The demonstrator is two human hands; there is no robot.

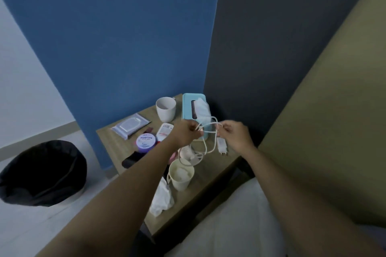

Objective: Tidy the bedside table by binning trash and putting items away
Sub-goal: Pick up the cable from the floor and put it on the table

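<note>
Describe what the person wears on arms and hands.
Left hand and right hand are bare, without gloves. Neither forearm shows a sleeve up to the frame edge. No watch, bracelet or ring is visible, though the soft picture could hide a thin ring.

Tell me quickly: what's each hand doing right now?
Left hand: closed, pinching the white charger cable.
Right hand: closed, pinching the same cable further along.

Worktop (117, 144): mug (166, 109) and tissue box (189, 106) at back, box to the right. Wipes pack (130, 125) at left, jar (145, 142) before it. Cup (181, 175) near front edge, crumpled tissue (161, 198) before that. Bin (41, 173) on floor (31, 225), left.
</note>
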